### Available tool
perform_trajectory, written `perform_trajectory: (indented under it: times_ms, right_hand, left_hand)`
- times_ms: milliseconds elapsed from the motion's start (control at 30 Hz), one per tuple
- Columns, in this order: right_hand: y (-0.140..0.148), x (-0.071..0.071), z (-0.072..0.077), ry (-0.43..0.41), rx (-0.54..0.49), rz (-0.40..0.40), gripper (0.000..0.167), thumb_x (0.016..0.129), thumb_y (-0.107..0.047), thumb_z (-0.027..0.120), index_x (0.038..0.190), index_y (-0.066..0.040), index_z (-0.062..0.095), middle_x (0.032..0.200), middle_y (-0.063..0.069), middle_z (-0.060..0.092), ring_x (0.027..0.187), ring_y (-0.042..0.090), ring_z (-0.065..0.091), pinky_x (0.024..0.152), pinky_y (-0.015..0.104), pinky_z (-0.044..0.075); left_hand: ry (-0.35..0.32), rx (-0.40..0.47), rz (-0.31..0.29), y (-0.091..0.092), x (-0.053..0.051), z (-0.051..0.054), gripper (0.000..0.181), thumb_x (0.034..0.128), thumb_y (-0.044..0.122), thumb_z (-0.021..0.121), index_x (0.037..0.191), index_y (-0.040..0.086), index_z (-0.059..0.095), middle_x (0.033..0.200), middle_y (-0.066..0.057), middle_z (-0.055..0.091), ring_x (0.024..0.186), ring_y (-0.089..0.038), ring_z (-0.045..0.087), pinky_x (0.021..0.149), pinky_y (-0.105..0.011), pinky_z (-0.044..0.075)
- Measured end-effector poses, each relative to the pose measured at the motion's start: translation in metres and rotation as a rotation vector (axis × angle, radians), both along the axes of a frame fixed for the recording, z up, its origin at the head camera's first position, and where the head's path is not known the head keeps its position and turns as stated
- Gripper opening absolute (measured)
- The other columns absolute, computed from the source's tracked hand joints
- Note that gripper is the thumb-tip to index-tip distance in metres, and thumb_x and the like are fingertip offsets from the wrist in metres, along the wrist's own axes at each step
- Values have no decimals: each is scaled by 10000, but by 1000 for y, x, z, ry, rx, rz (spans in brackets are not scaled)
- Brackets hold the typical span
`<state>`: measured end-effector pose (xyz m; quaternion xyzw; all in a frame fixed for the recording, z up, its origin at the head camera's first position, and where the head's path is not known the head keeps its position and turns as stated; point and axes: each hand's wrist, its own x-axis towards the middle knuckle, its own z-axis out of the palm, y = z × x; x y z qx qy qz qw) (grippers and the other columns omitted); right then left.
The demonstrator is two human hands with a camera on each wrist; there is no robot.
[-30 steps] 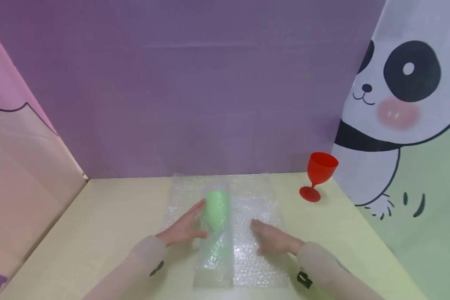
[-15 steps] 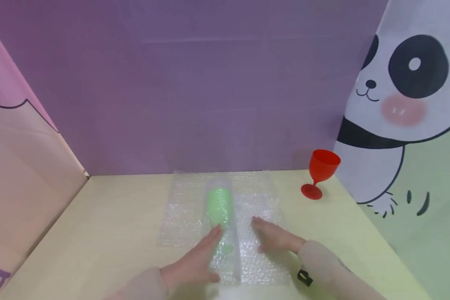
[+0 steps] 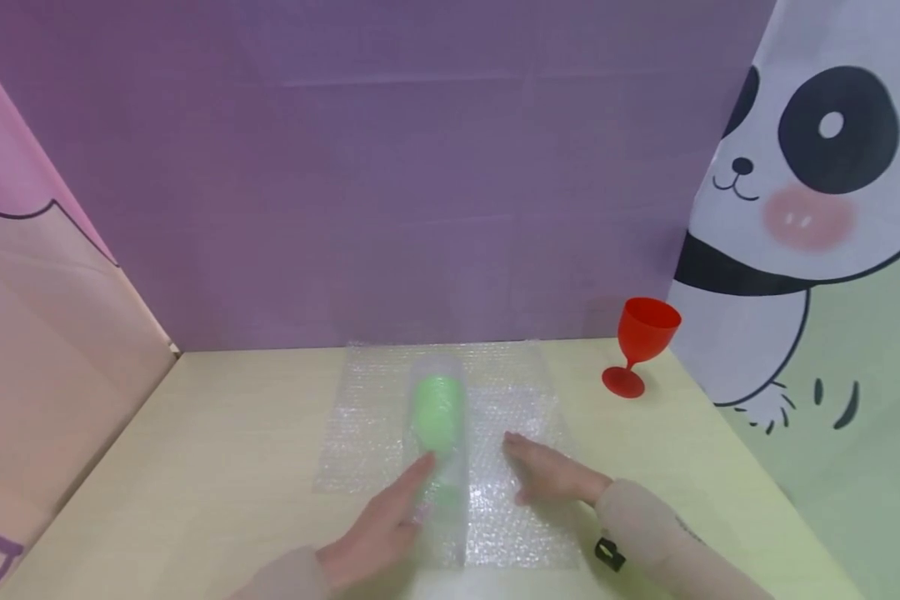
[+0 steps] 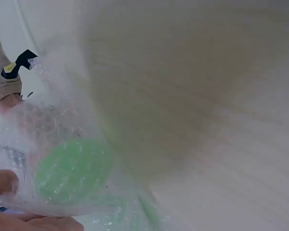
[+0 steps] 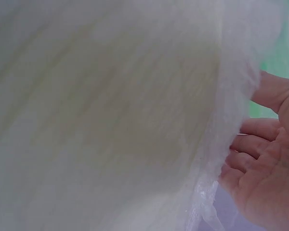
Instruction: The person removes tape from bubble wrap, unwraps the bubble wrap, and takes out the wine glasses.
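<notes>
A green goblet (image 3: pixel 438 412) lies inside a rolled layer of clear bubble wrap (image 3: pixel 378 408); its stem and base are blurred by the wrap. My left hand (image 3: pixel 375 529) rests along the left side of the roll's near end, fingers stretched forward and touching it. In the left wrist view the goblet (image 4: pixel 74 171) shows green through the bubbles, beside the fingertips. Right of the roll, my right hand (image 3: pixel 551 475) rests on the flat part of the sheet with its fingers extended. The right wrist view shows that hand (image 5: pixel 265 159) with its fingers against the wrap's edge.
A red goblet (image 3: pixel 645 337) stands upright at the back right of the pale wooden table (image 3: pixel 217 467). A purple backdrop (image 3: pixel 420 208) closes off the back, and a panda-printed panel (image 3: pixel 795 250) stands on the right.
My left hand has drawn back from beside the goblet's bowl to the near end of the roll, then slightly left. The right hand has stayed in place.
</notes>
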<state>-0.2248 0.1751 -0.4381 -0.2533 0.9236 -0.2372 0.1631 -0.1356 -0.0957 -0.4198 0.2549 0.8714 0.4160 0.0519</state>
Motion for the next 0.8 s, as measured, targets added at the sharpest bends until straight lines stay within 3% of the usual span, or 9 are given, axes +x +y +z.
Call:
perform_trajectory:
  times_ms: [133,267,400,567,800]
  right_hand:
    - [1,1,1,-3,-6,3,841,742,-115,710,1413,55,233,1500,220,172,1380,392,155,1136,518,139]
    - [1,1,2,6,-7,18,833,740,-108,709,1406,66,241,1494,234,177,1375,404,161,1132,524,141]
    - [2,1,1,20,1,34,822,741,-108,708,1401,71,251,1489,240,187,1371,409,169,1129,523,149]
    - [3,1,1,15,5,32,830,751,-121,706,1411,58,234,1496,230,175,1378,398,158,1135,516,143]
    - [4,-1,-1,31,-6,52,835,728,-101,718,1393,89,250,1481,261,183,1366,420,170,1128,525,151]
  left_hand:
    - [45,56,65,-7,0,-1,646,817,-103,451,1424,5,257,1480,-151,280,1352,-315,270,1083,-481,224]
    - [2,97,191,-14,0,-1,622,802,-94,493,1395,30,350,1435,-158,370,1291,-368,368,1050,-502,306]
    - [-54,174,295,-22,0,-1,539,849,-50,509,1368,57,411,1408,-151,417,1239,-400,428,1029,-519,345]
    - [-91,255,354,-34,1,-2,495,888,3,525,1365,82,418,1415,-108,420,1259,-325,436,1041,-447,355]
    - [-106,270,422,-51,1,2,505,893,-1,507,1378,96,401,1429,-80,404,1284,-256,413,1046,-388,356]
